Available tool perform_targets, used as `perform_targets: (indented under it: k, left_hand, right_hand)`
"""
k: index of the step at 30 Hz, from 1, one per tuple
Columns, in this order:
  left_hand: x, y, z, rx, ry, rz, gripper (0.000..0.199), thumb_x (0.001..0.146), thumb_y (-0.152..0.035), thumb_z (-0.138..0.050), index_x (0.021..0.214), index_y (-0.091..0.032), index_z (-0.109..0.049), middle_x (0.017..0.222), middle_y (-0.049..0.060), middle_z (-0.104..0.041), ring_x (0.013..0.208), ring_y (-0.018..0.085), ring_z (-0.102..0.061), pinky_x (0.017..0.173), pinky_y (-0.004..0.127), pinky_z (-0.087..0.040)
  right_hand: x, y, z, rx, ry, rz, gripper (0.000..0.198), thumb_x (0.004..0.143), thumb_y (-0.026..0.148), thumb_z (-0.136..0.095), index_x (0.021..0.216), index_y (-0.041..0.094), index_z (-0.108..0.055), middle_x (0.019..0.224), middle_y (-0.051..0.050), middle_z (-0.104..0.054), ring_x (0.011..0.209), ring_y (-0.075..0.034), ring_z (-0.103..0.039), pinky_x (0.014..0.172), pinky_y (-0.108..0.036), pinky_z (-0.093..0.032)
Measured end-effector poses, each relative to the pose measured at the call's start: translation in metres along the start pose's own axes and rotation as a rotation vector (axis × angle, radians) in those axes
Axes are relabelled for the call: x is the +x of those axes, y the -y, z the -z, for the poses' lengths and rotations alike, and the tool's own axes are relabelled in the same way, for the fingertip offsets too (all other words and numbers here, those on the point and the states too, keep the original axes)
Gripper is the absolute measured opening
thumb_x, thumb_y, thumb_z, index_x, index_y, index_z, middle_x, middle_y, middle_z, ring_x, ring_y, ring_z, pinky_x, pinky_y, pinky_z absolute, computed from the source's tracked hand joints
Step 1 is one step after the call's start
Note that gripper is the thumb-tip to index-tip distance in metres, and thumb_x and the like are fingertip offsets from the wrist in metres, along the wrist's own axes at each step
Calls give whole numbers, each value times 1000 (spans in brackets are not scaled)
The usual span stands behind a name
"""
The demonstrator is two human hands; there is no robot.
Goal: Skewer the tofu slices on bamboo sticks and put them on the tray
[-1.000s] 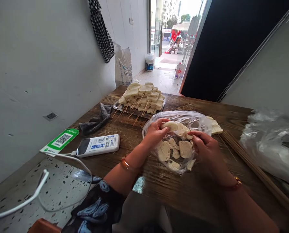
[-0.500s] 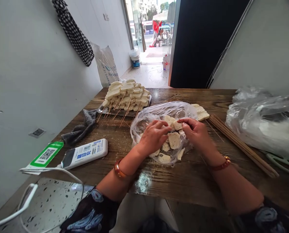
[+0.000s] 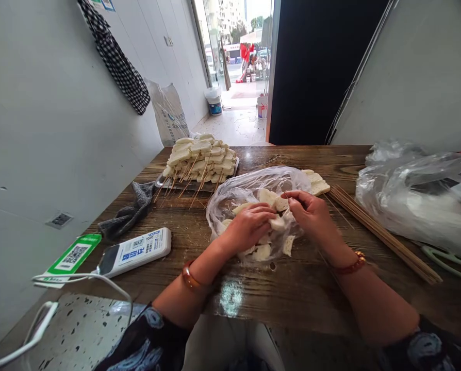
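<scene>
A clear plastic bag lies spread on the table with several pale, bread-like slices in it. My left hand reaches into the bag, its fingers closed on a pale slice. Opposite it, my right hand pinches a thin wooden skewer, of which only the tip shows at the fingers. Another slice is close to those fingertips; whether it is on the skewer I cannot tell. Behind the bag, several skewered slices are piled on a tray.
Right of the bag lie more skewered slices, a bundle of wooden skewers, plastic bags and green-handled scissors. On the left are a grey cloth, a white power bank with a cable and a green code card.
My left hand has moved slightly down and right and now has a slice at its fingertips. My right hand keeps its pinch with little movement. The whole view has shifted a little.
</scene>
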State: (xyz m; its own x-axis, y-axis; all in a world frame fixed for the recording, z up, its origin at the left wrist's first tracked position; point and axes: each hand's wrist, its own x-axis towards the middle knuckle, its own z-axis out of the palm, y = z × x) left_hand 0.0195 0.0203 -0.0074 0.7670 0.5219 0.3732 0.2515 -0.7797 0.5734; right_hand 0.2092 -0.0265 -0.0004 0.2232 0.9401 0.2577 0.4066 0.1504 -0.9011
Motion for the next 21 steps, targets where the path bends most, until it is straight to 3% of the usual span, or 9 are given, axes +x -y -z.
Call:
perform_targets:
  k: [6,10,17,21]
  left_hand:
    - [-6,12,12,-718,-289,474,34,85,-44,-58,102,-16,-67,89,5,-70,79,18,-64,72,29,-52]
    - [-7,12,13,-1115,-423,575,37,77,-46,-69,101,-18,-66,90,5,-70,76,18,-65,66,31,-54]
    - [-4,7,18,-1217,-526,594,38,64,-35,-82,90,-16,-62,83,3,-67,70,15,-63,67,29,-53]
    - [-5,8,19,-1035,-615,550,36,60,-31,-85,83,-15,-61,77,-1,-64,69,11,-58,65,23,-47]
  right_hand:
    - [-1,-7,-2,-31,61,26,33,82,31,-50,98,13,-72,61,2,-55,51,-11,-41,48,-24,-31]
    - [-4,-6,-5,-71,82,46,33,85,32,-49,101,14,-72,58,2,-56,48,-11,-41,46,-24,-30]
    - [-17,11,-18,-115,119,164,27,85,29,-51,95,19,-74,87,-4,-75,74,-19,-65,66,-28,-48]
    - [-21,13,-22,-105,128,194,25,84,27,-53,94,19,-74,89,-4,-75,78,-19,-68,70,-29,-51]
